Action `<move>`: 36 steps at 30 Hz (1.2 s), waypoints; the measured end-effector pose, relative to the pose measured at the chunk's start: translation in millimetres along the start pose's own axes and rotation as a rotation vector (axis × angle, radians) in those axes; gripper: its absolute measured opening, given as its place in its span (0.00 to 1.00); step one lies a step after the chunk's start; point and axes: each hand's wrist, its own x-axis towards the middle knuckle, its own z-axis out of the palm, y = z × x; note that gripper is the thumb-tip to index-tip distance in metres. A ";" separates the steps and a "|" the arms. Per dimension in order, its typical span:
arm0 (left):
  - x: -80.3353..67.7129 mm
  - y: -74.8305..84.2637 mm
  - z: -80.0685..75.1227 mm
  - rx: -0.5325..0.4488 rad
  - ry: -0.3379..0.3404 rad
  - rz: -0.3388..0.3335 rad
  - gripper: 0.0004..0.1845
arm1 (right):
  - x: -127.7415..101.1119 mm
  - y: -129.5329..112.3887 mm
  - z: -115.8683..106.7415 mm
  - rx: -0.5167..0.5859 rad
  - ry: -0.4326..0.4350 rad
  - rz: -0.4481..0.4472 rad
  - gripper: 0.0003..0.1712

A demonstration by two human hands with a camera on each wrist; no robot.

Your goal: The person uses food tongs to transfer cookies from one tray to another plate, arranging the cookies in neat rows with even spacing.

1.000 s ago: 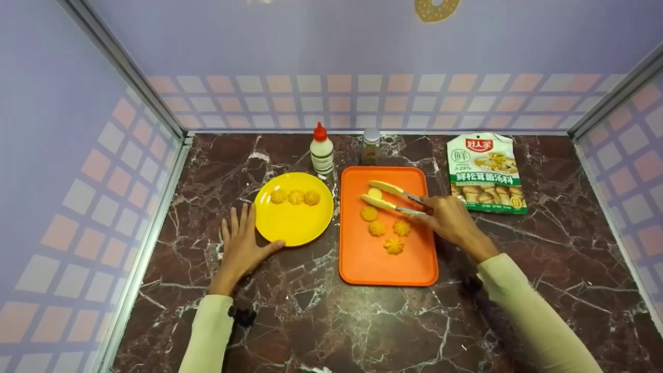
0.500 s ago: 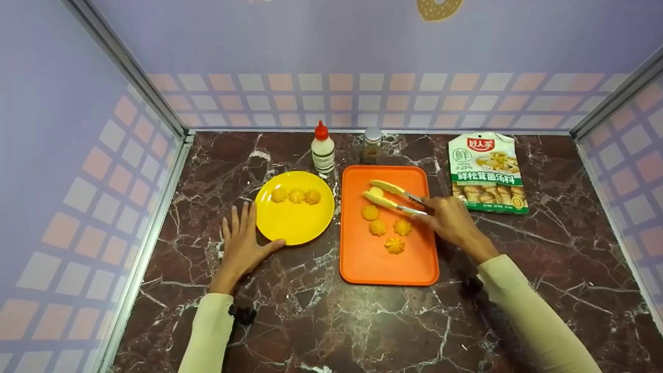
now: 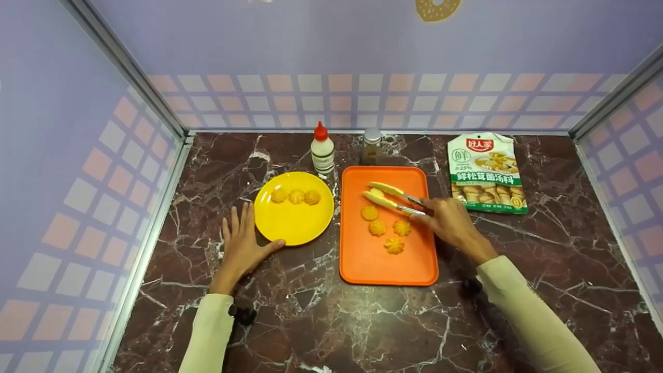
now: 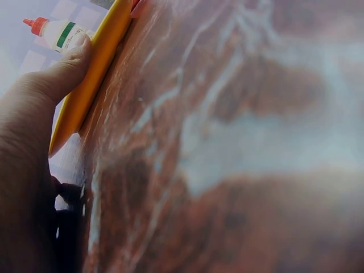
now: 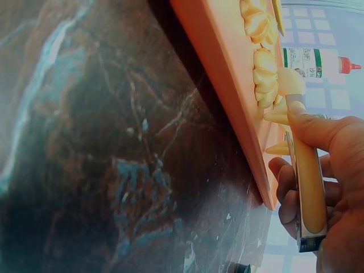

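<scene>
In the head view my right hand (image 3: 450, 220) grips yellow-tipped tongs (image 3: 404, 207) over the orange tray (image 3: 362, 267). Between the tong tips lies a small pale round cookie (image 3: 376, 192). Below it on the tray are a round cookie (image 3: 369, 213), a swirled cookie (image 3: 377, 228) and two flower-shaped cookies (image 3: 394, 245). My left hand (image 3: 243, 248) rests with spread fingers at the left rim of a yellow plate (image 3: 290, 225), thumb on its near edge. A row of three swirled cookies (image 3: 296, 197) sits on that plate. The right wrist view shows the fingers wrapped around the tongs' handle (image 5: 310, 193).
A white squeeze bottle with a red cap (image 3: 322, 153) stands behind the plate. Beside it, a small spice jar (image 3: 371, 146) stands just behind the tray. A green and white food packet (image 3: 487, 176) lies to the right. Walls enclose the marbled table (image 3: 311, 321) at the back and sides.
The tong tips have drawn slightly closer around the small round cookie. My left hand stays at the plate's rim.
</scene>
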 end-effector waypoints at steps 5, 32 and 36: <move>-0.5 -0.2 0.5 0.004 -0.004 -0.002 0.73 | -1.1 0.9 -0.1 0.013 -0.007 0.006 0.21; 0.8 -1.7 1.4 -0.003 -0.003 -0.002 0.73 | -5.0 4.4 -12.8 0.002 -0.048 0.056 0.26; 1.1 -0.7 0.6 0.003 0.007 0.005 0.73 | -6.3 4.9 -13.3 -0.001 -0.047 0.049 0.24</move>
